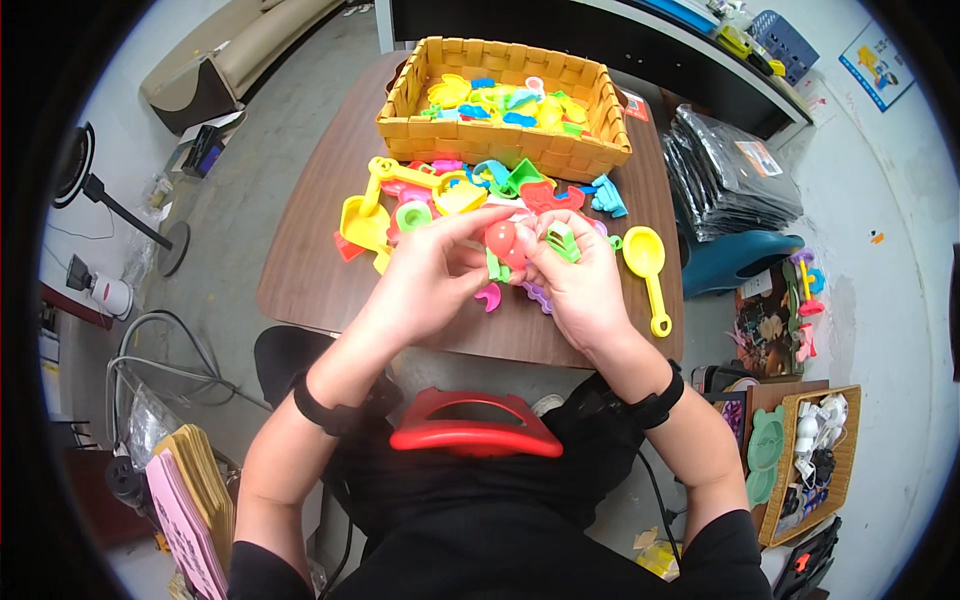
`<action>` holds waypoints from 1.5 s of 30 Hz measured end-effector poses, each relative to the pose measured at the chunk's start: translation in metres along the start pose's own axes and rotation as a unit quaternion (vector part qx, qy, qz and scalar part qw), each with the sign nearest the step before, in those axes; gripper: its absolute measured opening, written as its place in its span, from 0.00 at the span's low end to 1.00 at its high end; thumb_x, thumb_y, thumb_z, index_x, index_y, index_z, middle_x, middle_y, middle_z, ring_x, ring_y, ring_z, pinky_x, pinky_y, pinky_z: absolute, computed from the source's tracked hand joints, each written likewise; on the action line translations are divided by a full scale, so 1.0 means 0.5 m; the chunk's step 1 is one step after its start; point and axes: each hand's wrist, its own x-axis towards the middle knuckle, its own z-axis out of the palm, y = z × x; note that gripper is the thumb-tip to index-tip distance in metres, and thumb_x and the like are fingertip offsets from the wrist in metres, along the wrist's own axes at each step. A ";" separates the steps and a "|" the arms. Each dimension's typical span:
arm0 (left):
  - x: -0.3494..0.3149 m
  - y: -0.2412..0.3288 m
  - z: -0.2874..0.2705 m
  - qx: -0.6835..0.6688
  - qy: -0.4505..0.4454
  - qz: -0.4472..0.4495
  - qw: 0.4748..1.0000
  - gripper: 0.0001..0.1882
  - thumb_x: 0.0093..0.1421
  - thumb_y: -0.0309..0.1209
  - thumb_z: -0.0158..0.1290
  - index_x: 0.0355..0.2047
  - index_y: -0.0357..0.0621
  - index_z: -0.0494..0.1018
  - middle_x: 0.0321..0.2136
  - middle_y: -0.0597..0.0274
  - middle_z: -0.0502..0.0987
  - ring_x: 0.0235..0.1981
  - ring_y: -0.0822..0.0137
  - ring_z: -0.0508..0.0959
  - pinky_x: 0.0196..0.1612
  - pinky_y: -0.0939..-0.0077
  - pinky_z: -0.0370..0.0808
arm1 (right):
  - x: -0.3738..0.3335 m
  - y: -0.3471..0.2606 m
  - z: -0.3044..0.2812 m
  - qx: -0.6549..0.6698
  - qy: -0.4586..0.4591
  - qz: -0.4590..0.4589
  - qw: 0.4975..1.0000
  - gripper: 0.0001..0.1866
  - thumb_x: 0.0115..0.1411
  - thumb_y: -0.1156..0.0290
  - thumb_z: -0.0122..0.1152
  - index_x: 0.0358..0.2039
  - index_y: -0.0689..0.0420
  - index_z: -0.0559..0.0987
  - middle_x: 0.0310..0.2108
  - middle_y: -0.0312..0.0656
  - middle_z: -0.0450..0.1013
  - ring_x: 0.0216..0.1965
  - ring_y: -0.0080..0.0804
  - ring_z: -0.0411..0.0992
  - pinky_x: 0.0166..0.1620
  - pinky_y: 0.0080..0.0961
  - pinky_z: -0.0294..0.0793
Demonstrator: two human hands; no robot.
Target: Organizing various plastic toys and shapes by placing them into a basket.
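Above the near part of the brown table (320,290), my two hands meet over a small red plastic toy piece with rounded bumps (503,240). The fingers of my left hand (430,275) are closed on its left side. My right hand (585,290) pinches it from the right. A light green piece (563,241) shows at the right fingers; whether they grip it I cannot tell. Another green bit (497,267) shows below the red piece, partly hidden. Beneath the hands lie a pink curved piece (489,297) and a purple wavy-edged piece (538,296).
A yellow woven basket (500,150) of colourful plastic toys stands at the table's far side. Before it lie a yellow double-ended toy (405,175), a red mould (552,197) and a blue toy (607,197). A yellow spoon (645,255) lies at right; a red stool handle (475,440) is near my legs.
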 end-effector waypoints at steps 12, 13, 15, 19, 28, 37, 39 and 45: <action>-0.022 0.005 -0.013 0.025 -0.005 -0.005 1.000 0.23 0.68 0.35 0.67 0.62 0.47 0.81 0.49 0.51 0.89 0.51 0.48 0.88 0.55 0.54 0.86 | -0.014 -0.030 0.010 0.000 0.020 0.013 1.000 0.12 0.72 0.67 0.74 0.46 0.64 0.87 0.39 0.47 0.87 0.42 0.43 0.86 0.51 0.39 0.85; -0.030 0.006 -0.014 0.027 -0.006 -0.006 1.000 0.23 0.68 0.35 0.67 0.62 0.47 0.81 0.49 0.51 0.89 0.51 0.48 0.88 0.55 0.54 0.86 | -0.017 -0.033 0.010 0.000 0.022 0.014 1.000 0.12 0.72 0.67 0.74 0.46 0.64 0.87 0.39 0.47 0.87 0.42 0.43 0.86 0.51 0.38 0.85; -0.034 0.008 -0.015 0.031 -0.007 -0.008 0.999 0.23 0.69 0.36 0.67 0.62 0.47 0.81 0.49 0.51 0.89 0.51 0.48 0.88 0.55 0.54 0.86 | -0.015 -0.029 0.005 0.000 0.024 0.016 1.000 0.12 0.72 0.67 0.73 0.46 0.64 0.87 0.39 0.47 0.87 0.42 0.43 0.86 0.51 0.38 0.85; -0.039 0.005 -0.019 0.037 -0.008 -0.010 0.999 0.24 0.69 0.37 0.66 0.63 0.47 0.81 0.49 0.51 0.89 0.51 0.48 0.88 0.55 0.55 0.86 | -0.017 -0.030 0.002 -0.001 0.030 0.020 0.999 0.12 0.72 0.67 0.73 0.46 0.64 0.87 0.39 0.47 0.87 0.42 0.43 0.86 0.51 0.38 0.85; -0.018 -0.057 -0.053 0.053 -0.010 -0.014 0.998 0.25 0.70 0.39 0.66 0.65 0.48 0.80 0.50 0.51 0.89 0.51 0.48 0.89 0.55 0.55 0.86 | 0.023 0.018 -0.032 -0.004 0.045 0.028 0.999 0.12 0.73 0.67 0.73 0.47 0.64 0.87 0.39 0.47 0.87 0.41 0.43 0.87 0.50 0.38 0.85; 0.184 -0.200 -0.129 0.078 -0.012 -0.016 0.997 0.27 0.72 0.42 0.66 0.67 0.49 0.79 0.50 0.51 0.89 0.51 0.49 0.89 0.56 0.56 0.86 | 0.228 0.185 -0.088 0.002 0.066 0.037 0.997 0.12 0.73 0.67 0.73 0.47 0.64 0.87 0.39 0.47 0.87 0.41 0.43 0.87 0.50 0.38 0.85; 0.229 -0.217 -0.141 0.083 -0.009 -0.017 0.996 0.27 0.72 0.42 0.66 0.68 0.49 0.79 0.50 0.51 0.89 0.51 0.49 0.89 0.56 0.56 0.86 | 0.274 0.211 -0.096 0.002 0.071 0.036 0.997 0.12 0.73 0.67 0.73 0.47 0.65 0.87 0.39 0.47 0.87 0.41 0.43 0.87 0.50 0.38 0.85; 0.299 -0.230 -0.138 0.096 -0.009 -0.019 0.995 0.28 0.73 0.44 0.66 0.69 0.50 0.78 0.51 0.51 0.89 0.51 0.49 0.89 0.56 0.56 0.86 | 0.339 0.252 -0.083 0.002 0.084 0.040 0.996 0.13 0.73 0.67 0.73 0.47 0.65 0.87 0.39 0.47 0.87 0.41 0.42 0.87 0.50 0.37 0.85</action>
